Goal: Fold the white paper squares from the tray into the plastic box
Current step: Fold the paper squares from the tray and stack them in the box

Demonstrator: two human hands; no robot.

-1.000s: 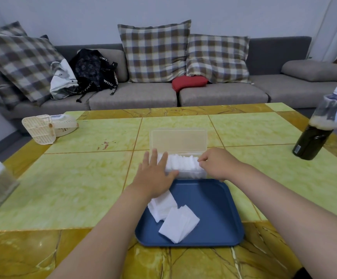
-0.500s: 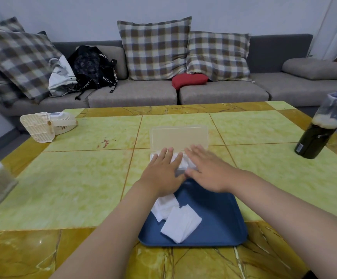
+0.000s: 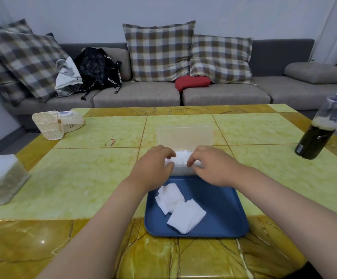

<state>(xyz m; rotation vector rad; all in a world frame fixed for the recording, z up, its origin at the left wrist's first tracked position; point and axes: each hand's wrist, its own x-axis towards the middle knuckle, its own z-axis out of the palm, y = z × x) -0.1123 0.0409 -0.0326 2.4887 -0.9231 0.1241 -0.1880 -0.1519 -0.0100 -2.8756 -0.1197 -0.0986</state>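
Half a second ago both palms lie flat across the plastic box [image 3: 180,171], pressing its contents down. Now the fingers are curled. The left hand [image 3: 153,168] grips the left end of the folded squares [image 3: 183,156] packed in the box, and the right hand [image 3: 214,168] pinches them near the right end between thumb and fingertips. This reads as pressing giving way to squaring the row up so the next piece fits. The box stands mid-table just beyond the far edge of the blue tray [image 3: 224,222], with its clear lid [image 3: 184,136] upright behind it. The tray lies at the middle of the table's near edge. It holds two loose heaps of white paper squares [image 3: 186,216] in its left half, untouched and in the same places across all three pictures. So the task is partly done, with those heaps yet to be folded and boxed. Little writing can be read. The straps of the black bag [image 3: 95,67] on the sofa carry white capitals, something like "WOM", though no whole word shows. The label on the dark bottle [image 3: 314,141] at the table's right edge is too small to read.
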